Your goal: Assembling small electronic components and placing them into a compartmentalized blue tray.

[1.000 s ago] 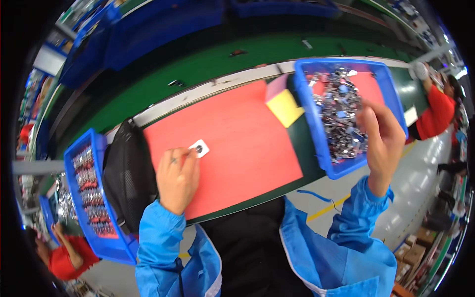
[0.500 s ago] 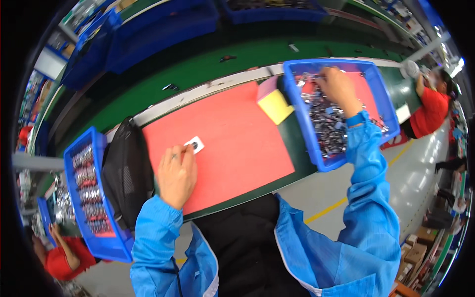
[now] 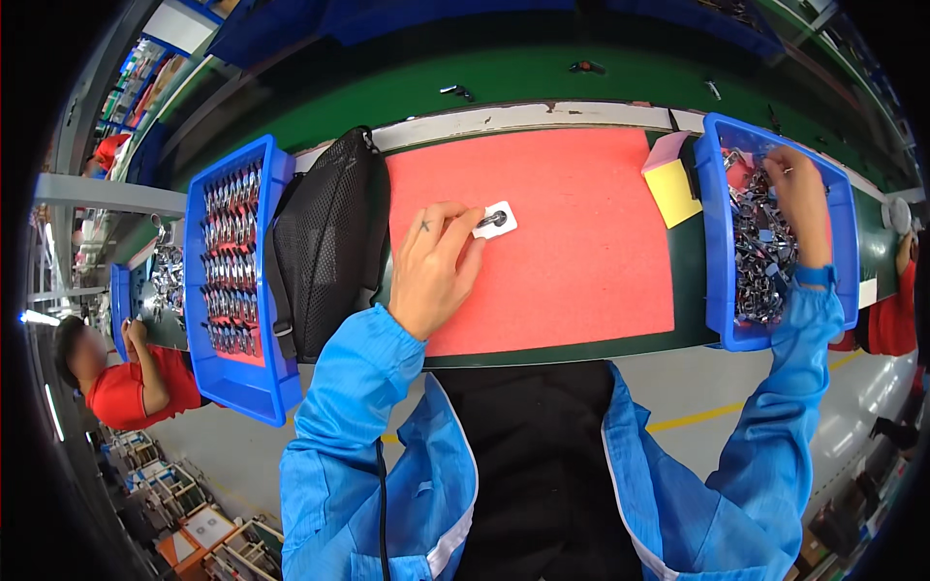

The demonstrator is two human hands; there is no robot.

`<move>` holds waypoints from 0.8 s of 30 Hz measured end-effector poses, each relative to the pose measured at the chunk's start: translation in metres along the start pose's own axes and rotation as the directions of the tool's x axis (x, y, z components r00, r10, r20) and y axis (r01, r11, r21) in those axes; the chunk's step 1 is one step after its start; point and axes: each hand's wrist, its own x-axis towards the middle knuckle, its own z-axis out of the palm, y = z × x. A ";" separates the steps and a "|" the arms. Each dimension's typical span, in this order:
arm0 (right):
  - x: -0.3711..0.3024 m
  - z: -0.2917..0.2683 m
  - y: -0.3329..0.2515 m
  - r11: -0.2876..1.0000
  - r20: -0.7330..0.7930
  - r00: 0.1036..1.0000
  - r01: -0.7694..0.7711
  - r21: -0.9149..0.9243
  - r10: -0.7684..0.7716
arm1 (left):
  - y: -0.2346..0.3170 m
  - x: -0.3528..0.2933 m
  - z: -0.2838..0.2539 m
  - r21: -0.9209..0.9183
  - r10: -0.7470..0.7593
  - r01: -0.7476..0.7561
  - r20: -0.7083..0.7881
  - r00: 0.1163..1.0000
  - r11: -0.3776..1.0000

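My left hand (image 3: 432,269) rests over the red mat (image 3: 572,261) with fingers bent. Its fingertips close on one end of a small dark metal piece (image 3: 492,220), whose rounded end lies over a small white square block (image 3: 506,229). Too little of the piece shows to tell its kind. My right hand (image 3: 802,201) reaches into the far part of the blue bin (image 3: 719,281) on the right. There its thumb and fingers are pinched together; what they hold is too small to make out. Loose shiny metal pieces (image 3: 760,261) lie heaped beneath it.
On the left, a blue bin (image 3: 281,382) holds rows of similar metal pieces. A black mesh bag (image 3: 329,242) stands beside it. A yellow paper pad (image 3: 675,200) lies near the right bin. Beyond the white ledge (image 3: 523,116) runs a green surface (image 3: 387,102). A person in red (image 3: 145,392) sits left.
The view has swung right, so the bench appears shifted and straighter. My left hand stays at the white block, where the dark piece shows more clearly. The right hand remains inside the right bin.
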 end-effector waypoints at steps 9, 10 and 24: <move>-0.099 -0.061 -0.098 0.737 -0.060 0.998 0.039 0.675 0.002 | -0.006 -0.003 0.002 0.031 0.029 -0.030 0.041 0.999 0.999; -0.108 -0.061 -0.109 0.738 -0.057 0.998 0.035 0.674 0.005 | -0.006 -0.002 0.003 0.035 0.037 -0.039 0.041 0.998 0.999; -0.161 0.048 -0.182 0.702 0.163 0.978 -0.027 0.712 -0.127 | 0.004 0.012 -0.007 0.086 -0.003 0.001 0.025 1.000 0.996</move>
